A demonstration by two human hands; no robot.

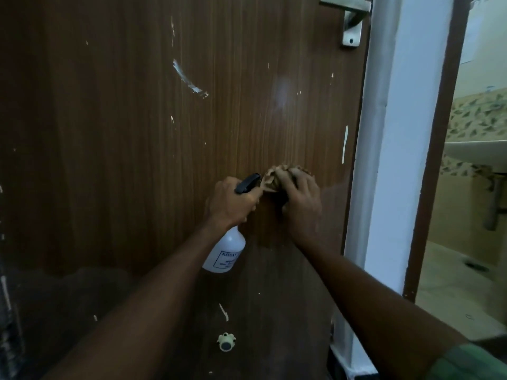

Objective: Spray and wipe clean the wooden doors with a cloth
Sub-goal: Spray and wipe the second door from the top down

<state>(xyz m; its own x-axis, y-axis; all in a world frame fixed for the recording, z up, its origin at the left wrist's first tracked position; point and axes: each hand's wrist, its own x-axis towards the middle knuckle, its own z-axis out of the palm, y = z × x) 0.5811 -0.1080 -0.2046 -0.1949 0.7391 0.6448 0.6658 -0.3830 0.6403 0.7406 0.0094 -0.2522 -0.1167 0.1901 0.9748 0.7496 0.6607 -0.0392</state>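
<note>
Both forearms reach forward from the bottom of the view, a bit of green sleeve (466,363) at lower right.

Left hand (230,204): fingers wrapped round the neck of the spray bottle (226,250), black trigger head up and pointing toward the door, white body hanging below the fist. Whether a finger is on the trigger I cannot tell.

Right hand (301,201): fingers curled over a bunched tan cloth (277,176), pressing it against the wooden door (123,133) at about mid-height, right of centre. Nozzle and cloth nearly touch.

Step in hand, as I judge it: wiping, with the bottle held ready beside the cloth.

Door surface: pale paint flecks scattered above the hands; a longer curved whitish smear (189,80) up and to the left; a pale drip (345,144) near the right edge. Lower part of the door looks darker, possibly damp, not certain. Small cream door stopper (226,342) low down.

Next move, judgement only: work the cloth upward toward the flecks and smear, with firm pressure; spray again if the surface is dry. Dried paint may not lift with a cloth alone.

Farther off: metal handle plate (351,26) at top, white frame (389,160), then a tiled room with a basin (477,152).
</note>
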